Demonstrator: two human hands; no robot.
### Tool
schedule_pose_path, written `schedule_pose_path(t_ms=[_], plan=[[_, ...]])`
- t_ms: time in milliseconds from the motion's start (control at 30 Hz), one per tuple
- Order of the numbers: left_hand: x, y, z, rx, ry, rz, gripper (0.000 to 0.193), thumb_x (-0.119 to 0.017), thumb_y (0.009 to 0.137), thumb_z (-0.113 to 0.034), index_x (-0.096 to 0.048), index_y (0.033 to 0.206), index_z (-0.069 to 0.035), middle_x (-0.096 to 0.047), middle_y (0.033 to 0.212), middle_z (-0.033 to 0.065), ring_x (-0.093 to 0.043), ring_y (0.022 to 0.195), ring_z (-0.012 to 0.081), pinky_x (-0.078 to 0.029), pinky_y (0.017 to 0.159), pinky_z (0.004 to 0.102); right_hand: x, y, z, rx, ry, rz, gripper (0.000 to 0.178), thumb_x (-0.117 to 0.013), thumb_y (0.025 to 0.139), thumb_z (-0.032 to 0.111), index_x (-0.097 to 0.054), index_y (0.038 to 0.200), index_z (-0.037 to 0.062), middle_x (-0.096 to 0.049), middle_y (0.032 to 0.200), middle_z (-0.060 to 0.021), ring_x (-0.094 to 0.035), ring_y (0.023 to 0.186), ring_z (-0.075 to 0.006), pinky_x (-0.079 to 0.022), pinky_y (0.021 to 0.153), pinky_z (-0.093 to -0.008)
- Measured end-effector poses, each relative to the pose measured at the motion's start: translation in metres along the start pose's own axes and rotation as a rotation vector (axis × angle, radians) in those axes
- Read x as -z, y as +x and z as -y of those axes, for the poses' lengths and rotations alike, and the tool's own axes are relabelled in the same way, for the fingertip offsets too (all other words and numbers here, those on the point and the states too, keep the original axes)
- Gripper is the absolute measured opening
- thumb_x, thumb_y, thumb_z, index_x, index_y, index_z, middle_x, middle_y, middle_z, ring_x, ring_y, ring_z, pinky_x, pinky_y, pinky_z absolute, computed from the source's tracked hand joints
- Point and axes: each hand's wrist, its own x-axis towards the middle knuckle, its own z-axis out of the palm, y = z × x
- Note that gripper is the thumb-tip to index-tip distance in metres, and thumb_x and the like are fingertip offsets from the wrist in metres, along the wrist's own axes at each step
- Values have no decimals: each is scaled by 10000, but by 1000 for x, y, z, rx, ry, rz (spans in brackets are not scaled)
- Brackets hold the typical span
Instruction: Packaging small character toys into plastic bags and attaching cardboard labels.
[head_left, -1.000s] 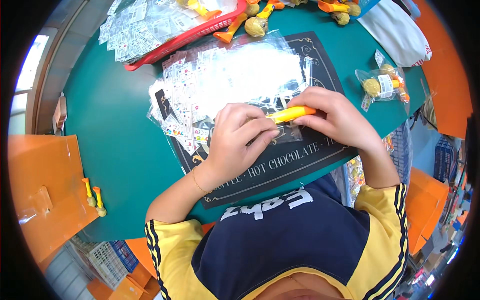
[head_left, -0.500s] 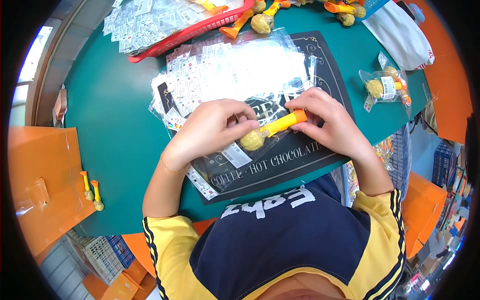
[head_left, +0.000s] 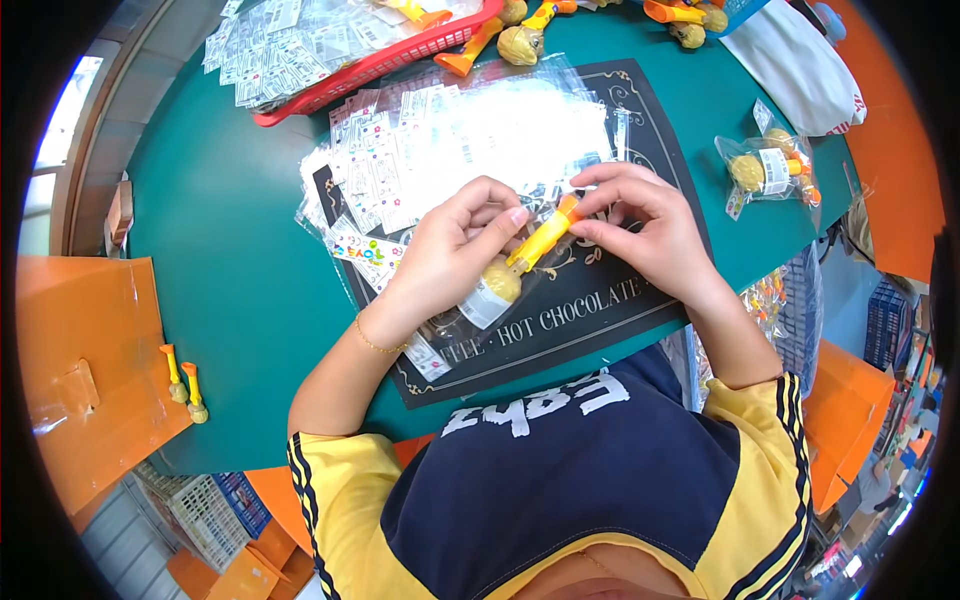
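Observation:
A yellow toy point(head_left: 537, 245) with a round, bumpy pale-yellow head and an orange flared end lies tilted in front of me. Its head end is inside a clear plastic bag point(head_left: 483, 306) with a white label. My left hand point(head_left: 455, 245) pinches the bag's edge beside the toy. The thumb and fingers of my right hand point(head_left: 630, 215) grip the orange end. Under both hands is a black mat point(head_left: 600, 325) with printed lettering, and a pile of clear printed bags point(head_left: 400, 150) covers its far part.
A red basket point(head_left: 380, 70) of flat bags stands at the far left. Similar toys point(head_left: 520, 45) lie beside it. A bagged toy point(head_left: 770, 170) sits at the right, near a white cloth bag point(head_left: 795, 70). Two small toys point(head_left: 195, 390) lie by an orange box point(head_left: 90, 370) at the left.
The toy has gone head first further into the bag, toward my lower left, and tilts more steeply. My left hand has shifted slightly right with the bag.

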Motion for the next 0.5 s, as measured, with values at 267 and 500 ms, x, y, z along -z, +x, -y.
schedule_pose_path(t_ms=[267, 500], plan=[[-4, -4, 0, -69, 118, -130, 152, -514, 989, -158, -493, 1034, -14, -699, 943, 134, -644, 827, 102, -505, 734, 242, -11, -11, 3, -135, 189, -181, 198, -716, 817, 40, -668, 1008, 13, -629, 1074, -89, -587, 1019, -166, -469, 905, -302], [-14, -9, -2, -177, 284, -175, 145, -506, 992, -152, -489, 1027, -13, -687, 878, 130, -642, 787, 100, -501, 667, 245, -19, -14, 7, 202, -136, -122, 438, -850, 653, 137, -667, 1040, 47, -652, 1010, -86, -573, 1037, -232, -437, 911, -350]])
